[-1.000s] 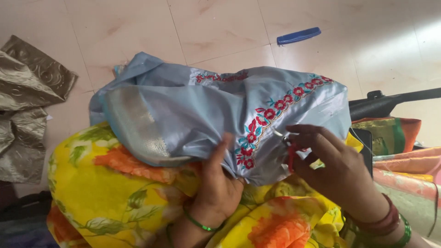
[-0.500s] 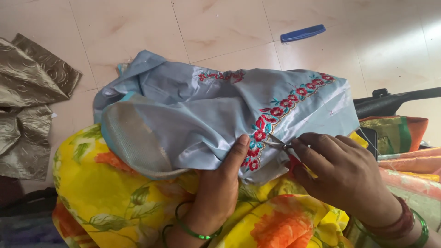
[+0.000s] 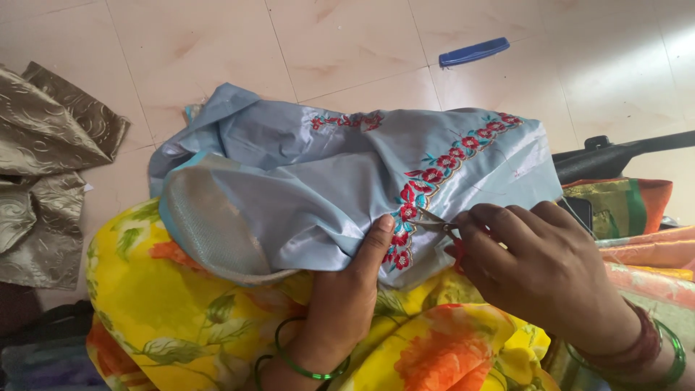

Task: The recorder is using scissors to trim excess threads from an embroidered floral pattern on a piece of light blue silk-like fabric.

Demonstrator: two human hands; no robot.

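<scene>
**Blue garment held for trimming at the embroidered border**

Garment [image 3: 318,181]: pale blue, satin-like, with a red floral border [image 3: 427,181]; lies bunched on the person's lap over yellow floral cloth [image 3: 145,289].

Left hand [image 3: 347,297]: fingers closed on a fold just beside the border, apparently to keep the edge taut and raised.

Right hand [image 3: 543,268]: fingers curled shut around small scissors [image 3: 434,223]; the blade tips touch the border next to the left thumb. How far the blades are parted cannot be told.

Surroundings: tiled floor [image 3: 347,43]; olive embossed fabric [image 3: 43,181] at left; blue comb-like item [image 3: 474,52] well apart above; black tool handle [image 3: 615,153] and striped cloth [image 3: 622,206] at right.
</scene>
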